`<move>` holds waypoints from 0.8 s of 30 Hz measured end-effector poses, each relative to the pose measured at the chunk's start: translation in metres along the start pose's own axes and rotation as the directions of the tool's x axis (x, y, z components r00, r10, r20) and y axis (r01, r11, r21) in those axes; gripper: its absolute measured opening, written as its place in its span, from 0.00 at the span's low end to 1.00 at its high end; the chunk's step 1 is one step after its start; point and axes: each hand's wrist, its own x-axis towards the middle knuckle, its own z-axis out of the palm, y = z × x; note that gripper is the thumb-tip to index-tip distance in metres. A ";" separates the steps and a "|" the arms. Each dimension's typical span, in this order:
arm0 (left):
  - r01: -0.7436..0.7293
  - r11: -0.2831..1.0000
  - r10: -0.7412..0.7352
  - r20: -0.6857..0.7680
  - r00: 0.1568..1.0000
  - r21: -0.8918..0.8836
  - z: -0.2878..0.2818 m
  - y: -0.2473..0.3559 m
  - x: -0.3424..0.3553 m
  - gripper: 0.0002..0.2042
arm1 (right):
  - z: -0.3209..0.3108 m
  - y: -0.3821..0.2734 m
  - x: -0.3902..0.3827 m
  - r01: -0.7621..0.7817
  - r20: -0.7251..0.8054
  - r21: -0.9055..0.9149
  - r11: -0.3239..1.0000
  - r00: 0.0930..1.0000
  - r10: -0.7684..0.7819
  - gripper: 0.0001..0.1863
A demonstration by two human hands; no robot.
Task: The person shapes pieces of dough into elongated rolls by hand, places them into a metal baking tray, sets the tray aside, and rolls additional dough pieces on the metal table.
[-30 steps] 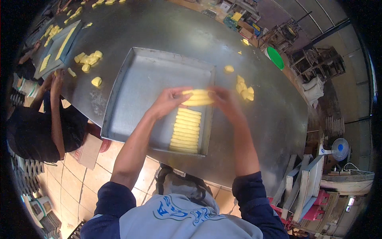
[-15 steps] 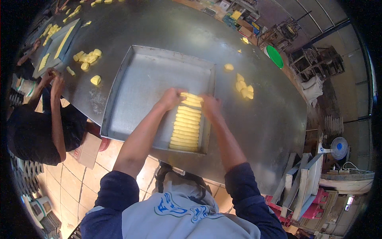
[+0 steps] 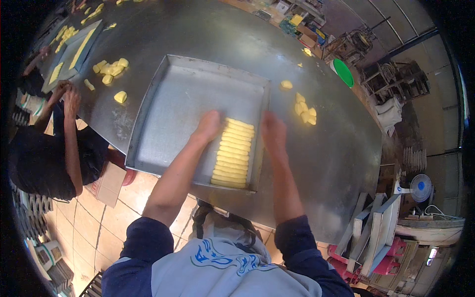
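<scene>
floor: tan tiles [image 3: 106, 222], below-left of your left hand
table: big grey metal top [image 3: 326, 163], spreads under and past both your hands
fan: small white-and-blue one [image 3: 419, 188], far right of your right hand
racks: cluttered shelving [image 3: 396, 81], beyond your right hand
light: daylight, glare on the metal

Our left hand [image 3: 208, 126] and right hand [image 3: 273, 132] are motion-blurred, so we cannot tell whether the fingers touch the row of yellow dough sticks [image 3: 232, 153] in the metal tray [image 3: 173, 99]. The right hand covers part of the tray's near wall. A co-worker [image 3: 44, 153] at the left is cut off by the dark rim of the view, their raised hand [image 3: 69, 94] blurred. The far tray [image 3: 74, 49] holds pieces too small to make out.
</scene>
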 end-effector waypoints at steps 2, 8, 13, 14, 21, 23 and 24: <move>0.031 0.998 -0.027 0.064 0.998 -0.054 0.001 0.001 -0.003 0.19 | 0.000 0.000 -0.013 -0.183 0.095 0.365 0.913 0.983 0.159 0.20; 0.045 0.993 -0.042 0.024 0.999 -0.112 0.007 0.005 -0.006 0.18 | 0.044 -0.003 -0.031 -0.302 0.143 0.124 0.945 0.948 0.284 0.26; -0.104 0.991 0.110 -0.078 0.991 0.084 0.021 0.013 0.006 0.14 | 0.031 -0.006 -0.045 -0.231 -0.005 0.188 0.954 0.972 0.237 0.27; -0.221 0.961 0.240 -0.105 0.965 0.168 0.027 0.014 0.010 0.13 | 0.024 -0.005 -0.053 -0.204 -0.013 0.187 0.961 0.978 0.210 0.27; -0.338 0.915 0.341 0.024 0.940 0.220 0.068 0.033 0.031 0.09 | 0.022 0.018 -0.121 -0.130 -0.116 0.165 0.978 0.982 0.150 0.25; -0.311 0.926 0.314 0.021 0.949 0.214 0.068 0.038 0.032 0.09 | 0.031 0.029 -0.133 -0.174 -0.068 0.203 0.964 0.979 0.191 0.25; -0.275 0.941 0.273 0.038 0.961 0.195 0.066 0.041 0.032 0.08 | 0.035 0.034 -0.136 -0.234 -0.021 0.272 0.933 0.968 0.249 0.25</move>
